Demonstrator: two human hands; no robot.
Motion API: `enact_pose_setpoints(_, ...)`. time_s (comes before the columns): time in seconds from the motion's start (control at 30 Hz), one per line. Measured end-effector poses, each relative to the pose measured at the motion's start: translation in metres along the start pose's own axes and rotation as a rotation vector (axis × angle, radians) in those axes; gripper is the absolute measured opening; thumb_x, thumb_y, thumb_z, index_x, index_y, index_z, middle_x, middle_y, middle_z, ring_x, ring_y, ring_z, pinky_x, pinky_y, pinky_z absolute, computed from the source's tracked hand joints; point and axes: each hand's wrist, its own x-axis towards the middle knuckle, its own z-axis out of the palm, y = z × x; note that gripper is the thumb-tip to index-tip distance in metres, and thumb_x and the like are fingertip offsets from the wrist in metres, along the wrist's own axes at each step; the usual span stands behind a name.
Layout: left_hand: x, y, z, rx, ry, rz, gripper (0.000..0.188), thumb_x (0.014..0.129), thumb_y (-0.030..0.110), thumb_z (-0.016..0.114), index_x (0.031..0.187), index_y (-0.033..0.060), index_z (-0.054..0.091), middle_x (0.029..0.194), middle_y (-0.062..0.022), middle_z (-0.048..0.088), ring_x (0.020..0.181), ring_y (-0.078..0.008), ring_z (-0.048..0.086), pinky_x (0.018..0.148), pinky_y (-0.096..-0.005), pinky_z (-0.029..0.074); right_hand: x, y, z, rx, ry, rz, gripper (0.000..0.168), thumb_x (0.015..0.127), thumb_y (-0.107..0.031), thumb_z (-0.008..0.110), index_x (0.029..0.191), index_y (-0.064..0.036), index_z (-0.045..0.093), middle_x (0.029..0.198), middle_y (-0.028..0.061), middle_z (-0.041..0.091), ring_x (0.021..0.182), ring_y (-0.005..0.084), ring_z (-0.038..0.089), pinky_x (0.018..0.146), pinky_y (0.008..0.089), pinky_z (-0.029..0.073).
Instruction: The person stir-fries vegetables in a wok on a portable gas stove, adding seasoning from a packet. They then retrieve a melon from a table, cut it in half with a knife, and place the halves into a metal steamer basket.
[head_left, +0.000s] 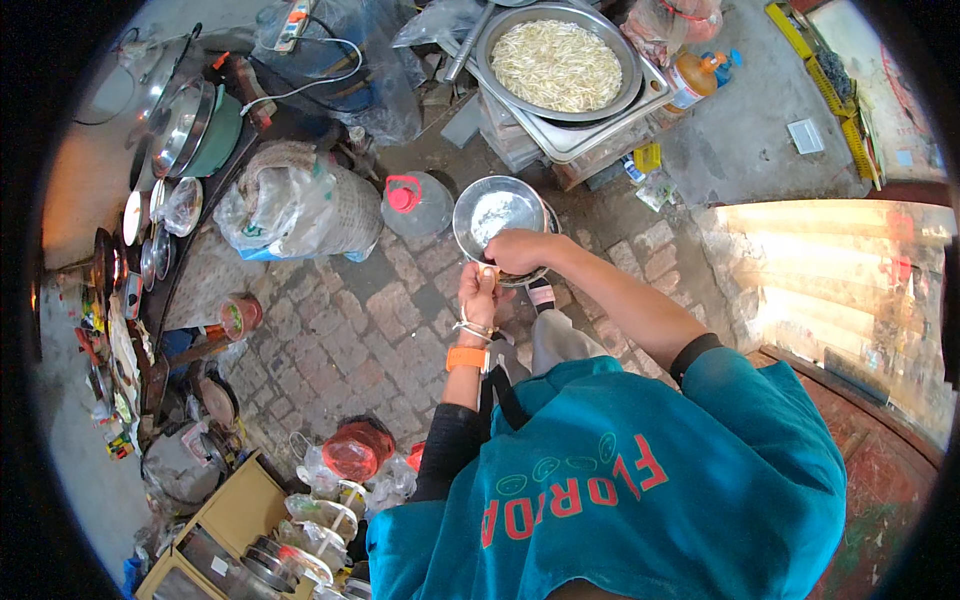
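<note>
A shiny metal bowl (465, 199) is in front of me, above the brick floor. At its bottom lies a bright white patch, perhaps powder or glare; I cannot tell which. My left hand (480, 291), below an orange wristwatch (466, 358), grips the near rim with the thumb on top. Bent over the near side of the bowl is my right hand (517, 251), its fingers curled and its fingertips hidden inside. Whether it holds anything does not show. Part of a darker round rim (556, 221) shows under the bowl's right side.
A basin of bean sprouts (555, 66) rests on a metal stand (574, 142) ahead. Left of the bowl stand a plastic jug (417, 206) with a red cap and a stuffed woven sack (322, 199). Pans (184, 127) line the left shelf. A red bucket (358, 450) is lower left.
</note>
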Motion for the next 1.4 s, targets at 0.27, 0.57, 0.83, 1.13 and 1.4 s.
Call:
enact_pose_setpoints(0.27, 0.003, -0.013, 0.012, -0.146, -0.068, 0.044, 0.003, 0.090, 0.012, 0.042, 0.089, 0.0091, 0.042, 0.076, -0.0006, 0.048, 0.061, -0.0069, 0.045, 0.062, -0.0317, 0.054, 0.024, 0.011, 0.031, 0.419, 0.650, -0.124, 0.029, 0.074, -0.007, 0.045, 0.099, 0.006, 0.053, 0.095, 0.0248, 0.057, 0.088, 0.0377, 0.056, 0.077, 0.0405, 0.044)
enact_pose_setpoints(0.57, 0.006, -0.013, 0.015, -0.113, -0.046, 0.095, 0.009, 0.090, 0.010, 0.042, 0.098, 0.0101, 0.042, 0.072, 0.0007, 0.046, 0.061, -0.0070, 0.045, 0.063, -0.0324, 0.054, -0.003, -0.004, -0.002, 0.138, 0.142, -0.004, 0.024, 0.070, -0.011, 0.049, 0.086, 0.005, 0.057, 0.079, 0.0242, 0.060, 0.075, 0.0396, 0.058, 0.066, 0.0428, 0.047)
enact_pose_setpoints(0.83, 0.009, 0.002, -0.002, 0.169, 0.093, 0.244, 0.008, 0.088, 0.009, 0.044, 0.096, 0.0070, 0.041, 0.086, -0.0014, 0.048, 0.073, -0.0083, 0.049, 0.058, -0.0273, 0.053, -0.015, 0.008, 0.015, 0.187, 0.178, -0.172, 0.021, 0.076, -0.008, 0.046, 0.092, 0.004, 0.054, 0.099, 0.0207, 0.055, 0.094, 0.0347, 0.053, 0.078, 0.0397, 0.044)
enact_pose_setpoints(1.13, 0.020, 0.020, -0.012, 0.389, 0.144, 0.271, 0.005, 0.089, 0.008, 0.043, 0.093, 0.0061, 0.040, 0.087, -0.0029, 0.048, 0.073, -0.0100, 0.050, 0.056, -0.0274, 0.054, 0.000, 0.042, 0.021, -0.298, 0.380, -0.159, 0.019, 0.075, -0.011, 0.049, 0.086, 0.000, 0.060, 0.089, 0.0151, 0.061, 0.088, 0.0301, 0.057, 0.076, 0.0390, 0.044)
enact_pose_setpoints(1.4, 0.028, 0.035, -0.004, 0.770, 0.225, 0.355, 0.010, 0.084, 0.006, 0.050, 0.090, 0.0012, 0.044, 0.077, -0.0114, 0.055, 0.061, -0.0171, 0.057, 0.044, -0.0288, 0.051, 0.020, 0.030, 0.041, 0.664, 0.479, -0.264, 0.022, 0.079, -0.010, 0.046, 0.095, -0.003, 0.059, 0.090, 0.0178, 0.061, 0.082, 0.0324, 0.058, 0.071, 0.0387, 0.044)
